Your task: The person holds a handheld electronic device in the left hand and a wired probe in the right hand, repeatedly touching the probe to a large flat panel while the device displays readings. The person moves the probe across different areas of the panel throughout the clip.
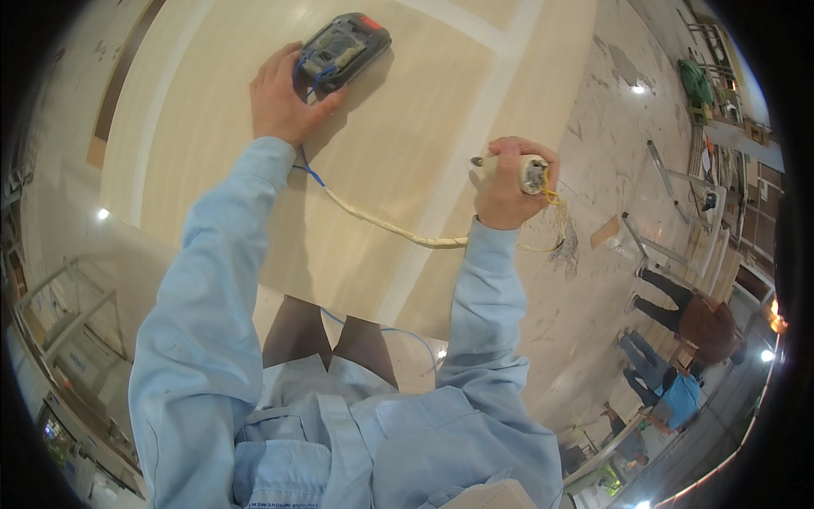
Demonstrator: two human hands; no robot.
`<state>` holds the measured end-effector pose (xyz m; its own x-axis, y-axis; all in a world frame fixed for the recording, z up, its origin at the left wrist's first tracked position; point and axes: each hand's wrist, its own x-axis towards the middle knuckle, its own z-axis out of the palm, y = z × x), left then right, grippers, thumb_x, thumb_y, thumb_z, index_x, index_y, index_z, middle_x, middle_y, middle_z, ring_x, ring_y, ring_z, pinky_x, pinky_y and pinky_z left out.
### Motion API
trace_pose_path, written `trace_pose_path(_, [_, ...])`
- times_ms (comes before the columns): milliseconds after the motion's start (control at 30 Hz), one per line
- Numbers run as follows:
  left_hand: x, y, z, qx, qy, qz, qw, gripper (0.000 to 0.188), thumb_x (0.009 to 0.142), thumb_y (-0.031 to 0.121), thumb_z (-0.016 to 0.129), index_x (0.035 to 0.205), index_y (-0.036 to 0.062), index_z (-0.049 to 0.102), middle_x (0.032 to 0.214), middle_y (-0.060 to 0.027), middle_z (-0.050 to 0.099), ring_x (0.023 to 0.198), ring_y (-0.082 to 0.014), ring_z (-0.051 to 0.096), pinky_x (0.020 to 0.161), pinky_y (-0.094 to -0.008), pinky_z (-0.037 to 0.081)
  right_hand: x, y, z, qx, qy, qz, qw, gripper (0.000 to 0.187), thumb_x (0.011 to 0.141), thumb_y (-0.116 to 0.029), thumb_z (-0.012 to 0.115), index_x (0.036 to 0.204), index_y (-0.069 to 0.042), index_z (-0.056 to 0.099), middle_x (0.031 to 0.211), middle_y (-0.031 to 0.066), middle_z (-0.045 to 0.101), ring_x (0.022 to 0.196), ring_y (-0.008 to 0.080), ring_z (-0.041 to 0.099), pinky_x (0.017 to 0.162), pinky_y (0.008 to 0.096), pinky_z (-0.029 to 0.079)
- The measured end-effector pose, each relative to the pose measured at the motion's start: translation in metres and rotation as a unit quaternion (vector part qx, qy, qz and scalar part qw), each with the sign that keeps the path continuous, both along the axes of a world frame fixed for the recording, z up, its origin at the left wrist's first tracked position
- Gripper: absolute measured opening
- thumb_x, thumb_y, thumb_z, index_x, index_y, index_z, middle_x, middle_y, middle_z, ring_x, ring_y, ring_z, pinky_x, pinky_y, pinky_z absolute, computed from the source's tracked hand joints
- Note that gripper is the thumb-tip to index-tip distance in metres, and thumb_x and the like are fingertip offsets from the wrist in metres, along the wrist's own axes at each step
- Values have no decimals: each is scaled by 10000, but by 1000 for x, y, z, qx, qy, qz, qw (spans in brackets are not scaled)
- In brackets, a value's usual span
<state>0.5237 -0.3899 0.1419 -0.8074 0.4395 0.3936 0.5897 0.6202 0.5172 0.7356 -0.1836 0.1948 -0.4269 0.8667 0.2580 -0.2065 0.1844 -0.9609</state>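
Note:
On the pale wood-look panel (398, 127), a dark grey battery pack (370, 38) with a red patch lies at the far middle. My left hand (284, 97) grips its near left side, the fingers curled along the edge and the thumb at the near corner. Blue wires run over the pack and join a cream wrapped cable (386, 226), which sags across to my right side. My right hand (506, 193) is closed round a small pale motor-like tool (533, 175). Its dark tip points left, and yellow wires come out of its back end. The palm hides part of the tool.
Pale strips (458, 21) cross the panel. Beyond its right edge lies a stained floor (585, 288) with metal frames (678, 182). Two people (699, 327) are farther off at the right. A metal-framed cart (72, 318) stands at the left. A blue cord (415, 337) runs below the panel's near edge.

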Motion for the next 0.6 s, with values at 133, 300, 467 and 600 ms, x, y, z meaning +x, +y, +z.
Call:
trace_pose_path(133, [1,-1,0,7,-7,-6,1000,790,687,452,879,1313,57,602,1383,-103,600,1309,-312,534,1114,-448,394,-11,7,-2,3,3,-9,1000,204,885,-17,748,962,-14,560,839,121,693,771,166,685,710,308,571])
trace_pose_path(300, [2,-1,2,0,-3,1,1000,783,678,434,884,1311,67,604,1386,-95,599,1311,-311,532,1117,-450,391,-12,10,0,-5,-3,-8,1000,202,889,-10,742,969,-14,557,837,122,691,765,173,686,713,316,570])
trace_pose_path(467, [2,-1,4,5,-14,-2,1000,791,682,441,885,1316,64,601,1393,-98,596,1317,-309,528,1118,-449,389,-9,20,5,13,17,-25,999,192,897,-23,732,975,-10,557,842,123,696,764,181,691,724,322,570])
trace_pose_path(600, [1,-1,4,-2,-14,-3,1000,792,689,442,881,1322,62,596,1402,-96,590,1321,-308,524,1116,-446,388,-10,22,3,16,-22,-23,999,195,896,-22,731,973,-6,552,847,130,699,761,181,689,727,324,574])
